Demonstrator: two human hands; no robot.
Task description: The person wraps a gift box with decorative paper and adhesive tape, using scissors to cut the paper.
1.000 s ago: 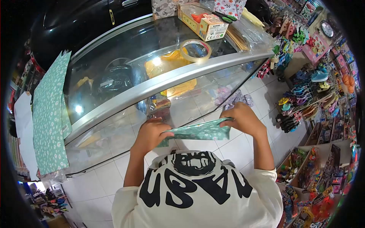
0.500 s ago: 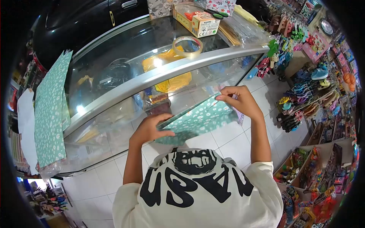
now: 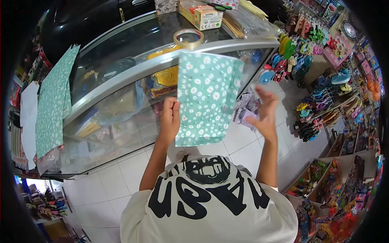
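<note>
One folded green daisy-print paper (image 3: 208,99) is held at its left edge by the left hand (image 3: 170,121), near one glass bench (image 3: 142,67) bearing one tape roll (image 3: 189,43), right hand (image 3: 265,115) spread wide, empty.

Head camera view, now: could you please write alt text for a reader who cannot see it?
A person's left hand holds a green daisy-print piece by its left edge; the open right hand is beside it, not touching. Beyond is a glass counter with a tape roll and a box on top, a larger matching sheet at its left end.
</note>
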